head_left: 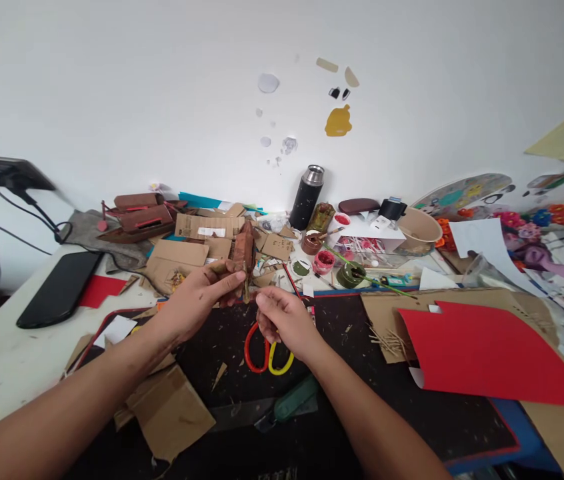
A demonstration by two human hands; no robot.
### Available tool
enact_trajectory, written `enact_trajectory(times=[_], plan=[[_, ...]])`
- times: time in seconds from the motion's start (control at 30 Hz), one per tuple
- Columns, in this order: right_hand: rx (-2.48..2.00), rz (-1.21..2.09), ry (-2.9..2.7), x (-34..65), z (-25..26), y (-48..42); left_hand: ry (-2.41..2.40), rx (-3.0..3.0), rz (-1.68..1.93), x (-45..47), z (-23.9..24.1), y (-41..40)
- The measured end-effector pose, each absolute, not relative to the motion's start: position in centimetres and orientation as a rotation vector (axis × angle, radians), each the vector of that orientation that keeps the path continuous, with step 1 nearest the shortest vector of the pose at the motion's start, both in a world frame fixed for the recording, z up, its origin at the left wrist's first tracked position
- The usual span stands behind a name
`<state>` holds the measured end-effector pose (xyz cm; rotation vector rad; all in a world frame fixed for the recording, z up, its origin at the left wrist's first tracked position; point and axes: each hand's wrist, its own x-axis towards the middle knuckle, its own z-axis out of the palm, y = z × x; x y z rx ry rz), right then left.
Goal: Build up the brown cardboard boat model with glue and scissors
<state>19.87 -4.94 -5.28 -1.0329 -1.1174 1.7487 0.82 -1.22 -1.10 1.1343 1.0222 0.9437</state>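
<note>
My left hand point(197, 299) is closed on a small brown cardboard model point(243, 257), held upright above the black cutting mat point(362, 400). My right hand point(285, 320) hovers just right of it, fingers curled in a pinch near the model's lower end; what it pinches is too small to make out. Under my right hand lie scissors with a red and a yellow handle loop point(262, 353). A green-handled tool point(289, 400) rests on the mat nearer to me.
Cardboard scraps point(172, 410) lie at the left. A red paper sheet point(482, 353) covers cardboard at the right. Behind are a black flask point(306, 197), paint pots point(323, 261), a beige bowl point(419, 230), brown cardboard boat models point(139, 217) and a black tablet point(59, 288).
</note>
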Motion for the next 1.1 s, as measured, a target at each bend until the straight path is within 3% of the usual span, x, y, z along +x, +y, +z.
enact_trajectory(times=[0.33, 0.67, 1.1], plan=[[-1.007, 1.706, -1.201, 19.4, -5.8, -4.4, 1.059, 1.287, 0.911, 0.9, -1.9, -1.4], [-1.356, 0.804, -1.798, 20.9, -6.8, -5.1, 1.205, 1.514, 0.709, -0.6, 0.0, -1.1], [-1.413, 0.588, -1.936, 21.4, -7.1, -5.3, 1.234, 1.702, 0.385, -2.6, 0.3, -1.2]])
